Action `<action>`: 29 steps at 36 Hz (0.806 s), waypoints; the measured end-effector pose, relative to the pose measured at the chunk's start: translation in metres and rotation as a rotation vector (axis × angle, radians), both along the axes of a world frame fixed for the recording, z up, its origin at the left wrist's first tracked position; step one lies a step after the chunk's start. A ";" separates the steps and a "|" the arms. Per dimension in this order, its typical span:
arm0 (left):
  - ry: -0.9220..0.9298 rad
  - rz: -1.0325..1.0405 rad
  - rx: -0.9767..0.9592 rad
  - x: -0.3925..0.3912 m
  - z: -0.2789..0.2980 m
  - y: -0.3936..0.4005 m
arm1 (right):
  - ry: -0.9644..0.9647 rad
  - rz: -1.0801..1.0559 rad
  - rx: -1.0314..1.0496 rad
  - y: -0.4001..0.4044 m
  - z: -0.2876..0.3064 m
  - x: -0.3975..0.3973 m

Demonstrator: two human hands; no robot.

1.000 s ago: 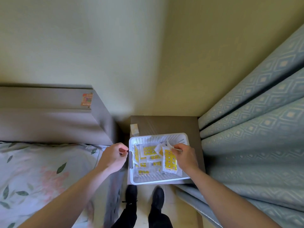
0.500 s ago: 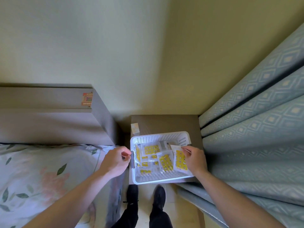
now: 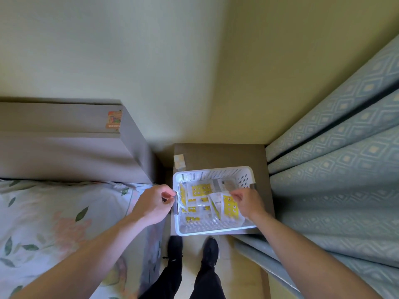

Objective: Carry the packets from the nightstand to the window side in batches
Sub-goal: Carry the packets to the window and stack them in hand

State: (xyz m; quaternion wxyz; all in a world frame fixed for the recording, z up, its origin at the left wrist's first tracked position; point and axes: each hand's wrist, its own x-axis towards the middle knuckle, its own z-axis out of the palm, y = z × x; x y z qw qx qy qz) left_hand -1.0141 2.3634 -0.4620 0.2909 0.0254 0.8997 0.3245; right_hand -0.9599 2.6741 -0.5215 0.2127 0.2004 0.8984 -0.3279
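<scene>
White basket (image 3: 212, 172); yellow-and-white packets (image 3: 199, 188); blue diamond-patterned curtain (image 3: 336, 160); floral bedsheet (image 3: 54, 212); grey-brown nightstand (image 3: 220, 155).

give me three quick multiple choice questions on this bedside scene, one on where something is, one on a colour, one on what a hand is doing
1. Where does the white basket stand?
A. on the bed
B. on the nightstand
C. on the floor

2. What colour is the print on the packets in the basket?
A. yellow
B. red
C. purple

3. What is the right hand doing?
A. lying flat on the curtain
B. hanging idle at the person's side
C. pinching a packet over the basket

Answers: 1 B, the basket sits on the brown top between the bed and the curtain. 2 A, the clear packets show yellow panels. 3 C, its fingertips close on the packet's top edge, while the left hand grips the basket's left rim.
</scene>
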 end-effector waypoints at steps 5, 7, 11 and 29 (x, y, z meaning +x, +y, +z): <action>-0.017 0.006 0.001 0.003 -0.001 0.000 | 0.020 -0.041 0.180 0.013 -0.003 0.004; -0.021 0.005 0.003 0.005 0.000 -0.001 | 0.043 -0.054 0.192 0.014 0.003 0.004; -0.021 -0.001 -0.004 0.008 0.002 -0.002 | 0.106 -0.086 0.124 0.014 0.016 0.000; 0.039 -0.089 -0.006 0.031 0.016 -0.015 | -0.088 -0.003 0.086 -0.040 0.078 0.052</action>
